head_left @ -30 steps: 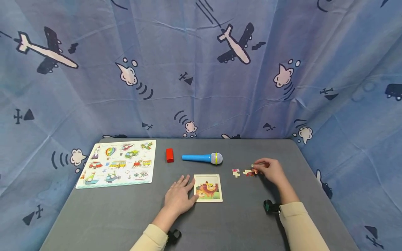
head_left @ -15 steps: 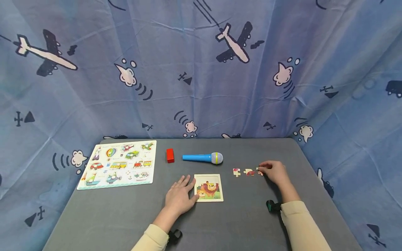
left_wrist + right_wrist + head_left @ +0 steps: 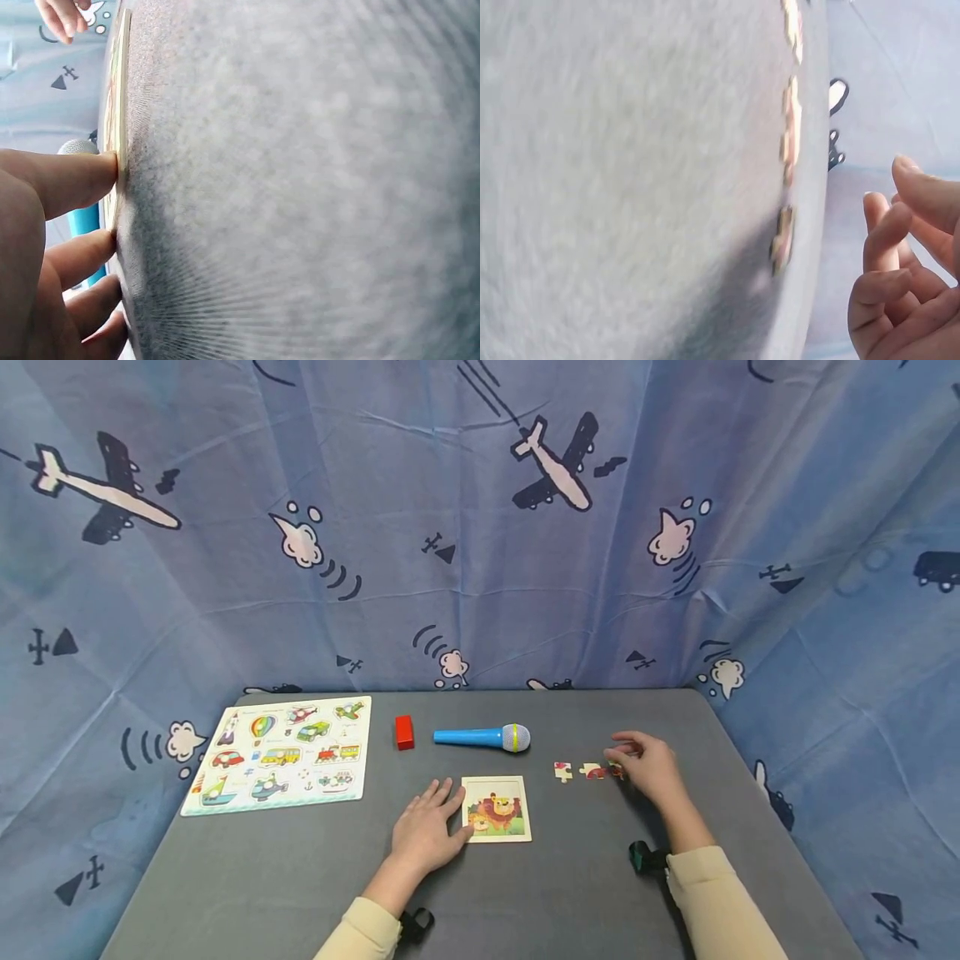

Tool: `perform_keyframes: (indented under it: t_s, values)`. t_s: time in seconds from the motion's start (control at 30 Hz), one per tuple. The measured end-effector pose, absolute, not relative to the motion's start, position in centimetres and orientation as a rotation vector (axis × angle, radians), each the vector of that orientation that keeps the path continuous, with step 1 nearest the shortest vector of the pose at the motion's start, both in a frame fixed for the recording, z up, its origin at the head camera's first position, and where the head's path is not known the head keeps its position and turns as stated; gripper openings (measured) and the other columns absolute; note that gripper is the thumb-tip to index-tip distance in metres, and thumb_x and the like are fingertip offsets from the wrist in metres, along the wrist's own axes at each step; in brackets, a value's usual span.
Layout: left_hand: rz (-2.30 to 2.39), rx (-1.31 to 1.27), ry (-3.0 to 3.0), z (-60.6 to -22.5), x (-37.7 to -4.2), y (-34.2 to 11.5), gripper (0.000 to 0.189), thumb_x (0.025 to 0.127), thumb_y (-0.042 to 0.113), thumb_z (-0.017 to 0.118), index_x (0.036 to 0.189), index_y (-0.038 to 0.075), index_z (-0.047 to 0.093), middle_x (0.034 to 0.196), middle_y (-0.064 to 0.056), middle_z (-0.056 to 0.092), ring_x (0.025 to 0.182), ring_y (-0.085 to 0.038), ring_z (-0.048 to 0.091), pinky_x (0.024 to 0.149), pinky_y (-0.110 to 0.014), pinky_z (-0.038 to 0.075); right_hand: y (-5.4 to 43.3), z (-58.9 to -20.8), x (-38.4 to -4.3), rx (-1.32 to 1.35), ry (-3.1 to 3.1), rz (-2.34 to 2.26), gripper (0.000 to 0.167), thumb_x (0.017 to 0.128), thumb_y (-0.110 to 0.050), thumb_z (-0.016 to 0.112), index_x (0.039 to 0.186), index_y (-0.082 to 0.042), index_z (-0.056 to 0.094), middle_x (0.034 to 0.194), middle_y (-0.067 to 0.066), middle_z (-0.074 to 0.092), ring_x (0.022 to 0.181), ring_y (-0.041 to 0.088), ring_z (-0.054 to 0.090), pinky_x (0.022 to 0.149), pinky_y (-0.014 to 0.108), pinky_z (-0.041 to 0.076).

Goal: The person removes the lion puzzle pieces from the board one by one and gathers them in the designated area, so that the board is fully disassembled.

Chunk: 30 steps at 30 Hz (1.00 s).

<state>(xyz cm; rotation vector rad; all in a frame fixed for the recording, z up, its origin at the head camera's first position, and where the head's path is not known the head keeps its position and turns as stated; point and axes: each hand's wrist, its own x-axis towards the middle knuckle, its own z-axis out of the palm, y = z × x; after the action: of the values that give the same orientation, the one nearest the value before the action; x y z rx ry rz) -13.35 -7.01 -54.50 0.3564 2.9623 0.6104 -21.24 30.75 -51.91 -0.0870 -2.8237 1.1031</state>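
The spread left hand just touches the lion board, maybe so it won't slide; the loose, empty right hand is near puzzle pieces lined up on the table, perhaps for easy picking.

Three puzzle pieces are borne by the grey tabletop; the right hand is held above it, cloth hung beyond it.

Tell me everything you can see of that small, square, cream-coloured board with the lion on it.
The small, square, cream-coloured board is thin and looks wooden, with a pale border around a colourful picture of a lion and a smaller animal. It lies flat on the grey table; the left hand touches its left side with thumb and index finger.
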Motion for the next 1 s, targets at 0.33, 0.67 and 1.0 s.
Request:
perform_keyframes:
  t_s: [0.33,0.67,1.0]
  values:
    - [0.602,0.374,2.96,-54.8,-13.5,-7.2,0.067,0.091,0.048,0.068,0.15,0.019,0.052,0.159,-0.007,0.042,0.151,-0.029,0.033,0.121,-0.051,0.032,27.8,-50.7,-20.0,-0.009,-2.823,1.131,0.034,0.093,-0.02,0.074,0.123,-0.003,0.069,0.099,0.013,0.076,0.069,0.016,0.061,0.057,0.026,0.048]
    - [0.625,0.372,2.957,-54.9,-13.4,-7.2,0.067,0.092,0.047,0.068,0.15,0.018,0.052,0.159,-0.008,0.042,0.151,-0.03,0.033,0.12,-0.052,0.032,24.0,-49.7,-19.1,0.113,-2.8,1.142,0.029,0.09,-0.018,0.077,0.117,-0.009,0.073,0.099,0.008,0.076,0.074,0.015,0.063,0.061,0.025,0.049]
    - [0.631,0.368,2.968,-55.0,-13.3,-7.1,0.067,0.091,0.047,0.069,0.149,0.019,0.053,0.159,-0.008,0.043,0.151,-0.03,0.033,0.12,-0.052,0.032,20.5,-48.8,-18.4,0.174,-2.796,1.175,0.028,0.089,-0.021,0.078,0.115,-0.011,0.074,0.099,0.004,0.076,0.077,0.013,0.064,0.064,0.026,0.052]
